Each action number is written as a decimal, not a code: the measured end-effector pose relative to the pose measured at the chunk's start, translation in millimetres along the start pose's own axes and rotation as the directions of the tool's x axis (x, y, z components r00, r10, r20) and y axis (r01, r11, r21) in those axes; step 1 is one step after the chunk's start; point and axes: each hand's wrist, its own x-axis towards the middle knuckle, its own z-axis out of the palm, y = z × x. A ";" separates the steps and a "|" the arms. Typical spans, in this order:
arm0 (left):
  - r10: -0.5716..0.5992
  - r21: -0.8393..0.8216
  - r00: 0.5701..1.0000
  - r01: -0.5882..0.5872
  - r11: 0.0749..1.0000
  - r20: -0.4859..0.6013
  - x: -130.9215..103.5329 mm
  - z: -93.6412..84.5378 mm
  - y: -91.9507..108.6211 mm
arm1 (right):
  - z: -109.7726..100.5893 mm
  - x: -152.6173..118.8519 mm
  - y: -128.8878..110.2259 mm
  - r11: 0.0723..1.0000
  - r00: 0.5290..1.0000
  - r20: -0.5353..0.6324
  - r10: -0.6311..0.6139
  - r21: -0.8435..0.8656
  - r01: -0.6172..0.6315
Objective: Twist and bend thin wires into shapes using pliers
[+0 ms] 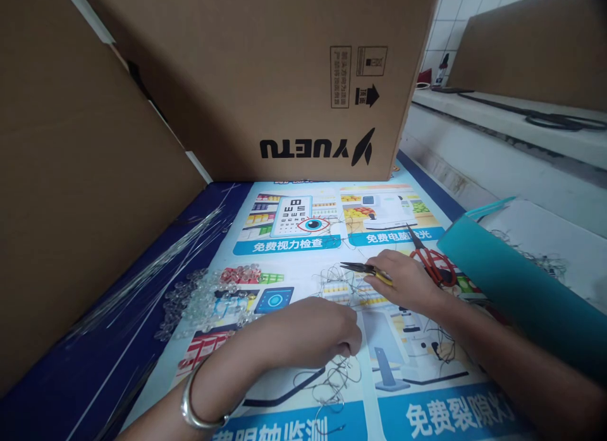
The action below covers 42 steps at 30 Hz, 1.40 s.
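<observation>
My right hand [408,281] is closed around yellow-handled pliers [363,268], whose dark, pointed jaws face left. Lower and to the left, my left hand [322,330], with a silver bangle [190,406] on its wrist, has its fingers curled together; whatever they pinch is hidden. Tangled bent wire pieces [339,384] lie just below my left hand, and more thin wire loops [336,283] sit near the plier tips. Left of my hands is a pile of clear round beads [199,296]. Red-handled scissors [434,264] rest just beyond my right hand.
A printed sheet [332,258] covers the dark blue surface. Long straight wires [156,264] lie along the left. Large cardboard panels [227,81] stand at the back and left. On the right, a teal-sided box [521,289] holds more bent wire pieces.
</observation>
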 end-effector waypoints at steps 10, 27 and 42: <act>-0.003 0.030 1.000 0.003 1.000 0.014 1.3 0.3 4.1 | -1.2 -0.2 -1.0 1.000 1.000 -0.001 -0.006 0.017 0.006; -0.028 -0.166 0.977 -0.008 0.986 -0.212 -11.7 -26.4 19.2 | -2.2 -0.1 0.0 1.000 1.000 0.028 -0.002 0.020 0.001; -0.160 0.044 0.977 0.168 0.985 -0.143 -7.3 2.1 6.6 | -2.4 -1.4 -0.5 1.000 0.999 0.034 -0.008 0.005 0.007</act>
